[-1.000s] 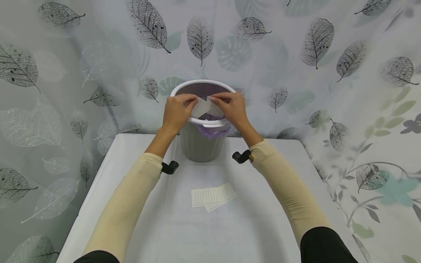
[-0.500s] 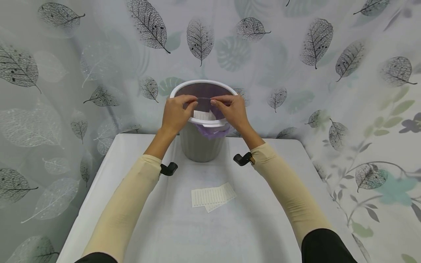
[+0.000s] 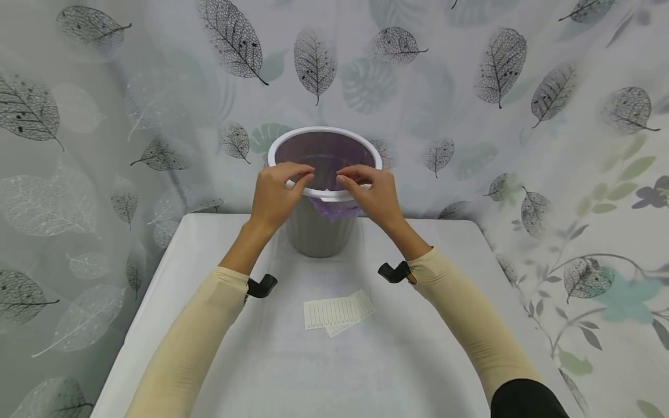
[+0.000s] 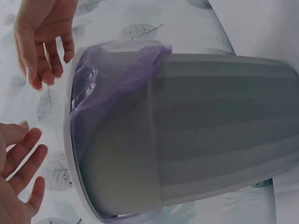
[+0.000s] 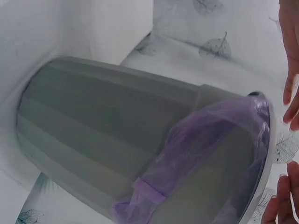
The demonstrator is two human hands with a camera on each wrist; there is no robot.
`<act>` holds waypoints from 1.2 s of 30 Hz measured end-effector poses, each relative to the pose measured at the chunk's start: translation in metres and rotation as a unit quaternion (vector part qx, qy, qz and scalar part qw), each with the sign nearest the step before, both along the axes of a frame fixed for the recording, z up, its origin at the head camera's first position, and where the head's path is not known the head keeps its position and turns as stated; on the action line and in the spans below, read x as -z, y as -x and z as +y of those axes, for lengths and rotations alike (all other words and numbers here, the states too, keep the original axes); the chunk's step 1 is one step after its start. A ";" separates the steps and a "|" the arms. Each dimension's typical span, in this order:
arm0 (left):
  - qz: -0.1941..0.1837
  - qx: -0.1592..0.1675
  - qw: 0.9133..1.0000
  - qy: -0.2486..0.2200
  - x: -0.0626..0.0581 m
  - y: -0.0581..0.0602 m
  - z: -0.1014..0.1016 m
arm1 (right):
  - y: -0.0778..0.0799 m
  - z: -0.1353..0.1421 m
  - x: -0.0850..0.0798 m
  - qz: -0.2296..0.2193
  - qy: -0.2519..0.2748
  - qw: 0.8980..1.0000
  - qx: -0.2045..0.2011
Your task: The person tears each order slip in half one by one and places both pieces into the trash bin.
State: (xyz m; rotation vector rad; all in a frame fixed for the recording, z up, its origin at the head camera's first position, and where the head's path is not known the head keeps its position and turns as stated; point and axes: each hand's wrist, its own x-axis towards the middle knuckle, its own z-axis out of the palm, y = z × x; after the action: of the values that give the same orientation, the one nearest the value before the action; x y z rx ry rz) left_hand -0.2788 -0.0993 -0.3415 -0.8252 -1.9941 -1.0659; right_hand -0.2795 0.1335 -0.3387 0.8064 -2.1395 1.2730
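Over the near rim of a grey bin [image 3: 320, 229], both hands hover apart with nothing seen between their fingers. My left hand [image 3: 279, 188] is at the left of the rim, thumb and forefinger close together; the left wrist view shows loosely bent fingers. Opposite it, my right hand [image 3: 373, 188] has a similar pose, fingers loose in the right wrist view. A purple bag [image 3: 337, 209] lines the bin and hangs over its white rim [image 3: 325, 129]. A tiny white bit shows at the near rim; most of the bin's inside is hidden.
Two overlapping pale cards with printed lines [image 3: 334, 312] lie on the white-covered table [image 3: 313, 371] in front of the bin. Behind the table hangs a leaf-patterned curtain [image 3: 209, 104].
Two torn paper pieces have left my fingers; half a second ago a pale piece was seen in the bin's mouth. Both hands have drawn slightly back and down.
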 end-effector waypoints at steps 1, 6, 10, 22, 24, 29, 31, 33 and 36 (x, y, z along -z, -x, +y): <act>0.009 0.006 1.000 -0.001 0.001 -0.003 0.000 | -0.004 -0.001 0.001 0.010 -0.001 1.000 -0.002; 0.035 0.035 0.999 -0.008 0.011 -0.022 0.002 | -0.024 -0.003 0.013 0.032 0.011 0.999 -0.023; 0.018 0.047 0.999 -0.009 0.030 -0.036 0.001 | -0.038 0.002 0.032 0.009 0.011 0.999 -0.047; -0.166 0.084 0.982 0.010 0.120 -0.072 0.013 | -0.068 0.017 0.119 -0.149 -0.056 0.987 -0.013; -0.193 0.086 0.977 0.010 0.131 -0.078 0.017 | -0.071 0.016 0.134 -0.166 -0.058 0.984 -0.009; -0.271 0.080 0.959 0.029 0.155 -0.086 0.022 | -0.080 0.011 0.166 -0.211 -0.076 0.974 -0.010; -0.308 0.078 0.947 0.045 0.165 -0.088 0.023 | -0.084 0.009 0.176 -0.229 -0.094 0.969 -0.010; -0.349 0.078 0.932 0.061 0.176 -0.089 0.024 | -0.087 0.008 0.186 -0.243 -0.113 0.963 -0.014; -0.387 0.076 0.915 0.083 0.192 -0.091 0.025 | -0.091 0.007 0.198 -0.261 -0.142 0.955 -0.020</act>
State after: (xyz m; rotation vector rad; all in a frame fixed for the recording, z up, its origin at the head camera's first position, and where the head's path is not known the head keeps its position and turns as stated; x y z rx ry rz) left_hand -0.1877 -0.0739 -0.5336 -0.7089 -2.7405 -1.4895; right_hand -0.1888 0.1403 -0.5368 0.6763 -2.7899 1.3250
